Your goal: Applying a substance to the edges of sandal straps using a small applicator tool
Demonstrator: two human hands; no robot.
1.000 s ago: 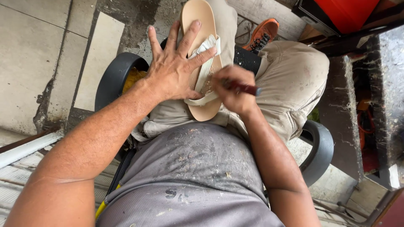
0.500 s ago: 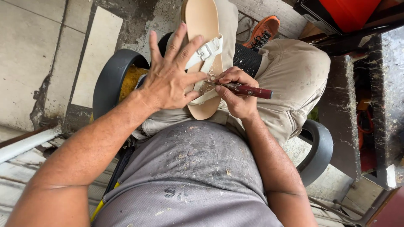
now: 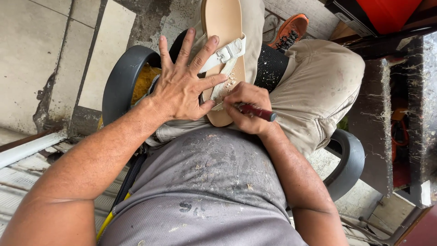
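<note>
Left hand (image 3: 182, 89): fingers spread wide, palm flat, pressing sandal onto thigh.
Right hand (image 3: 246, 109): closed around dark red tool handle (image 3: 257, 112), at sandal heel.
Sandal (image 3: 224, 27): tan insole up, white buckled strap (image 3: 225, 53), lengthwise along left thigh.

A tan sandal (image 3: 221, 41) with a white buckled strap (image 3: 225, 53) lies along the person's left thigh. The left hand (image 3: 182, 86) presses flat on it, fingers spread over the strap. The right hand (image 3: 246, 108) grips a dark red-handled tool (image 3: 257, 112) against the sandal's heel end. An orange shoe (image 3: 290, 31) sits on the floor beyond the knees.
</note>
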